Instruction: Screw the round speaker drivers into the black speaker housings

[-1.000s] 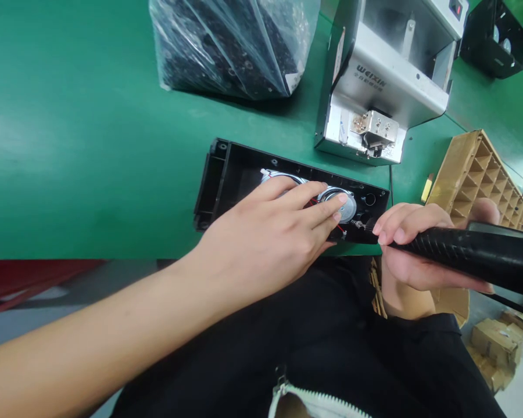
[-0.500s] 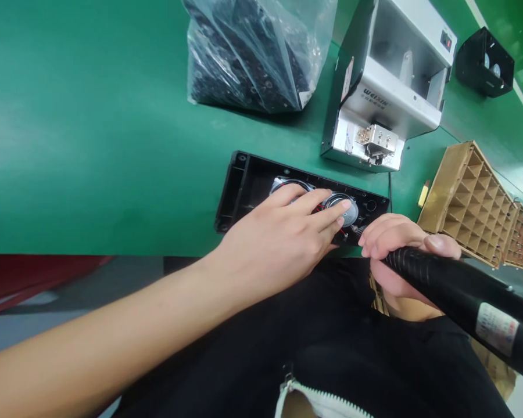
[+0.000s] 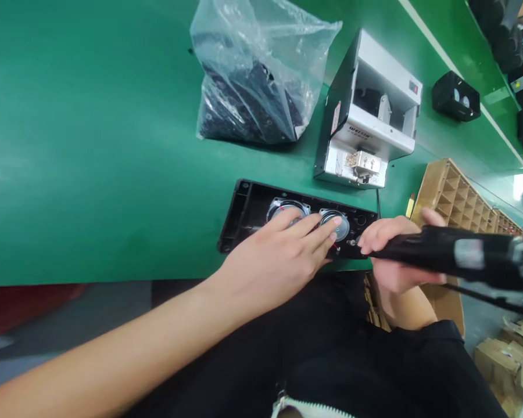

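A black plastic speaker housing lies open side up at the front edge of the green bench. Two round speaker drivers, a left one and a right one, sit inside it with thin red wires. My left hand rests across both drivers, fingers stretched out and partly covering them. My right hand wraps around a black electric screwdriver, held nearly level, pointing left at the housing's right end. Its tip is hidden behind the fingers.
Beyond the housing lie a clear plastic bag of black parts and a silver screw feeder machine. A black speaker box stands farther right. A divided cardboard box is at the right, and cartons sit below.
The view has shifted, so the bench things appear lower. The screwdriver has swung from slanting down to the right to nearly level. My left hand stays on the drivers.
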`<state>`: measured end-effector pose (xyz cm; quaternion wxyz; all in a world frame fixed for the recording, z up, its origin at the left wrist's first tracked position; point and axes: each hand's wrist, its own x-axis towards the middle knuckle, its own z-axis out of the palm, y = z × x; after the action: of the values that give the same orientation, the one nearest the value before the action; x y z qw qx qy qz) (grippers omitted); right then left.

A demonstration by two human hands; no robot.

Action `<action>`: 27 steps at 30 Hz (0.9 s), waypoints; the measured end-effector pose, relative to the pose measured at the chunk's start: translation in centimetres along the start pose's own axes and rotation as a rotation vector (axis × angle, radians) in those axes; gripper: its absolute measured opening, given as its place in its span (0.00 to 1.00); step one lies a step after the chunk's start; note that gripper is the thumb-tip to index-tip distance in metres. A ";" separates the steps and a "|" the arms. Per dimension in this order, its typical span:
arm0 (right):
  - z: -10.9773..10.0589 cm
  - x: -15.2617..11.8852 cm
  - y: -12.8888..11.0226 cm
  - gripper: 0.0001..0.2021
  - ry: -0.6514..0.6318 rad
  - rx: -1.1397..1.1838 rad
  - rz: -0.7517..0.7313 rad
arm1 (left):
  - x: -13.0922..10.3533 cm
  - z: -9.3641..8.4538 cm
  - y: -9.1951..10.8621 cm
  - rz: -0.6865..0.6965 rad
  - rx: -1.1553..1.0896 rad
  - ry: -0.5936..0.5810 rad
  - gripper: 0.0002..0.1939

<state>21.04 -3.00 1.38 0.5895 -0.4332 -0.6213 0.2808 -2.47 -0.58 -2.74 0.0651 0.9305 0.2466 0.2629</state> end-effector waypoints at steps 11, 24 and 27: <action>3.1 13.4 1.3 0.35 0.262 -0.094 -0.369 | 0.2 -0.2 0.7 0.006 0.090 0.118 0.15; 2.5 12.5 -0.1 0.33 0.135 -0.003 -0.390 | -0.1 0.0 0.4 0.013 -0.028 0.149 0.07; 2.9 12.7 1.0 0.29 0.150 0.032 -0.450 | -0.1 -0.1 0.5 0.012 -0.021 0.151 0.07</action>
<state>19.30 9.01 6.27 0.6887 -0.2939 -0.6520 0.1191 -2.37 -1.03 -2.56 0.0545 0.9089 0.2423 0.3351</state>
